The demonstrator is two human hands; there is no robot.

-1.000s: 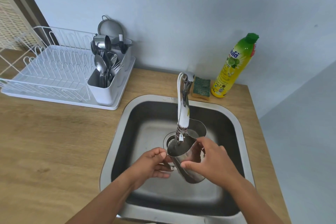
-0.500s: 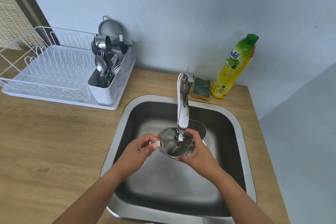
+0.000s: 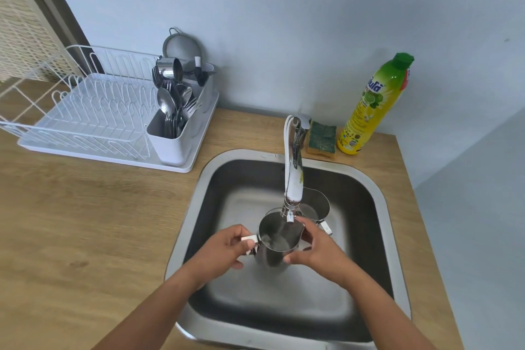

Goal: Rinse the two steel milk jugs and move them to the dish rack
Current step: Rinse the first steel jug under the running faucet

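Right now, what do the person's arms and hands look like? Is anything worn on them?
Both forearms come in bare from the bottom edge; no sleeve reaches into view. The left hand and right hand wear no gloves, and no ring, watch or bracelet shows on the sides facing the camera. Fingernails look short and unpainted, though the picture is slightly soft.
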